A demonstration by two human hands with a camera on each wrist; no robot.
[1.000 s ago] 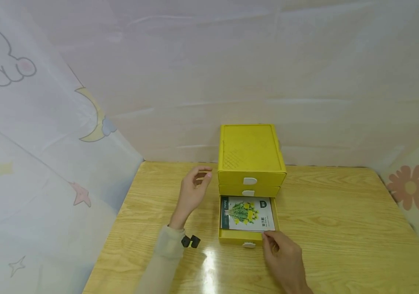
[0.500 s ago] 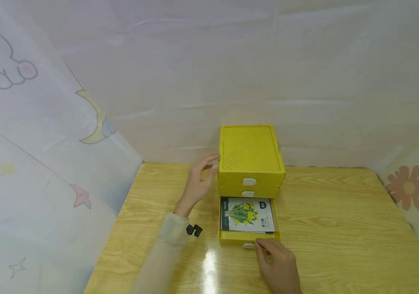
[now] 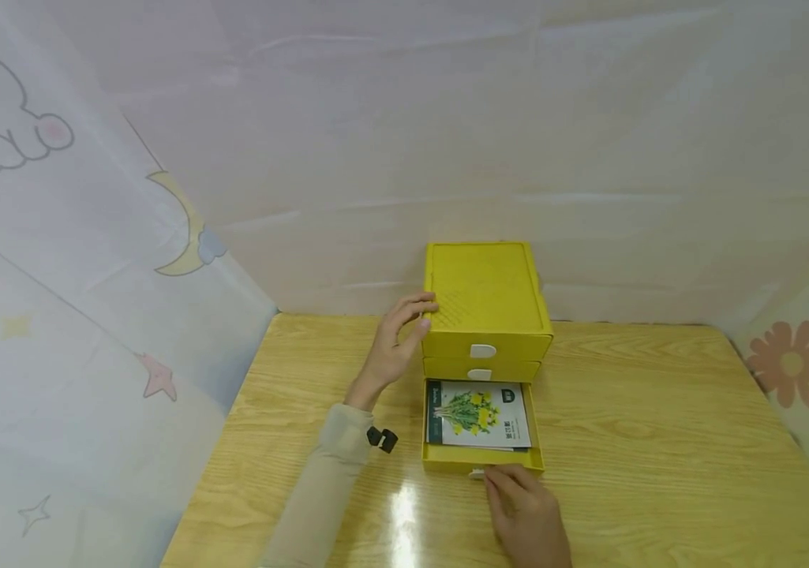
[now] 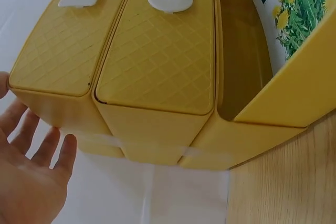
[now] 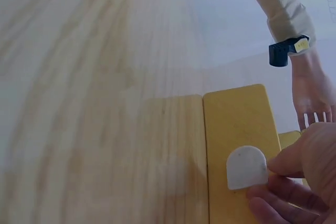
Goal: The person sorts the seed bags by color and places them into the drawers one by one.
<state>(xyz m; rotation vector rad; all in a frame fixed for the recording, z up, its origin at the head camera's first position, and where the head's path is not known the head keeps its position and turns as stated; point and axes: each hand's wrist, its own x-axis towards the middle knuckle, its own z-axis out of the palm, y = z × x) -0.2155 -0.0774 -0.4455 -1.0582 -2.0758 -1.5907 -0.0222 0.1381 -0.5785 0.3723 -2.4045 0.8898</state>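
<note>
A yellow drawer unit (image 3: 485, 284) stands on the table, its bottom drawer (image 3: 457, 455) pulled out. Inside lies a white card (image 3: 511, 410) printed with yellow flowers and green leaves, over other cards that show at its edge. My left hand (image 3: 391, 347) rests its fingertips on the unit's top left edge; in the left wrist view its fingers (image 4: 48, 145) are spread along the side. My right hand (image 3: 528, 517) is at the drawer's front, thumb and fingers pinching the edge of the white handle (image 5: 247, 167).
Two upper drawers with white handles (image 3: 483, 350) are closed. The wooden table (image 3: 660, 442) extends to both sides. A printed cloth (image 3: 376, 158) hangs behind and at the sides. A black clip-like device (image 3: 383, 439) sits on the left cuff.
My left hand has moved right and up, onto the unit's top edge. My right hand has shifted left and slightly down from the drawer's right front corner to its handle.
</note>
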